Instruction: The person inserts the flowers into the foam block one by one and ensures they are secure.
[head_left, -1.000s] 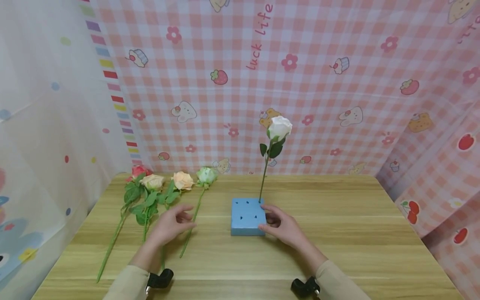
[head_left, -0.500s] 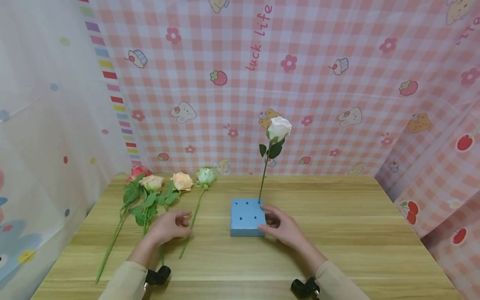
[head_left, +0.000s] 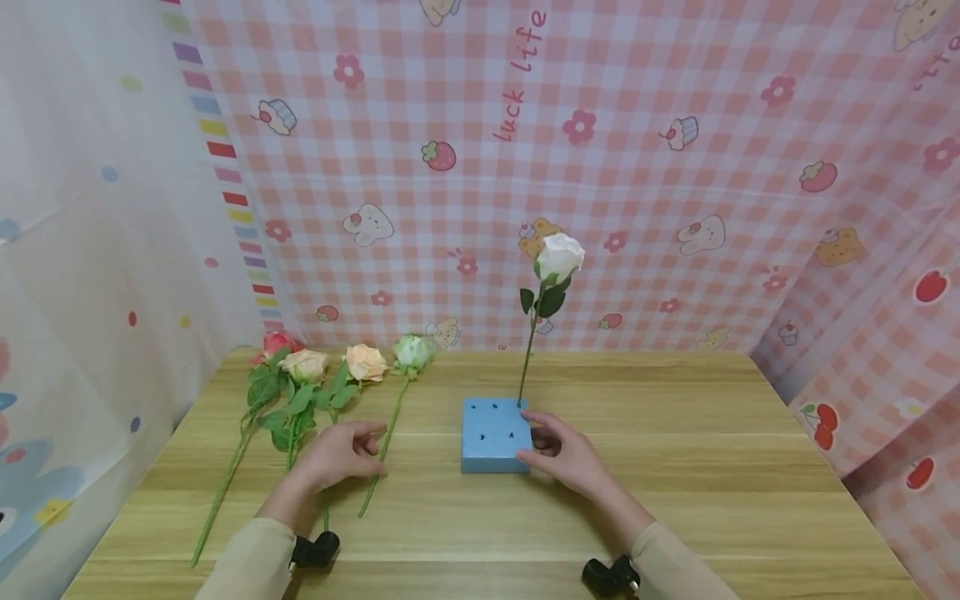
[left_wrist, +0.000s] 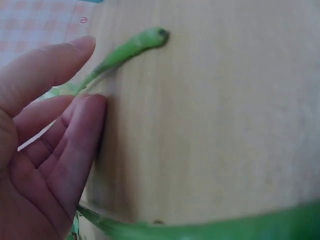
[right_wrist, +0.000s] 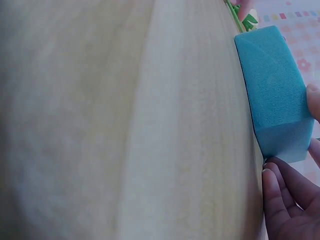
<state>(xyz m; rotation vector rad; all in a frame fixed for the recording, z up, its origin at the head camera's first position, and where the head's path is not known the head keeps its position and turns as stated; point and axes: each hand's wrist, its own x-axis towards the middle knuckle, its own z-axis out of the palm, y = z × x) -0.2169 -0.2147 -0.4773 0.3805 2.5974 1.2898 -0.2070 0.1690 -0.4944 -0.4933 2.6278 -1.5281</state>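
A blue foam block [head_left: 495, 437] with several dark holes in its top sits on the table. A white rose [head_left: 559, 258] stands in its back right corner, stem upright and leaning slightly right. My right hand [head_left: 566, 454] holds the block's right side between thumb and fingers; in the right wrist view the thumb [right_wrist: 313, 102] lies against the block [right_wrist: 275, 82]. My left hand [head_left: 341, 454] is over the stem of a pale green rose [head_left: 412, 353], thumb and fingers apart. The left wrist view shows that stem [left_wrist: 132, 50] just beyond the gap, not visibly pinched.
To the left lie a pink-red rose [head_left: 277, 343], a cream rose [head_left: 303, 365] and a peach rose [head_left: 365, 362], their stems toward the front. My left forearm crosses some of them. A pink checked cloth [head_left: 637, 183] hangs behind the wooden table [head_left: 675, 483].
My left hand has shifted slightly left and down over the green rose's stem, its fingers a little more curled. The right hand, block and white rose stay in place.
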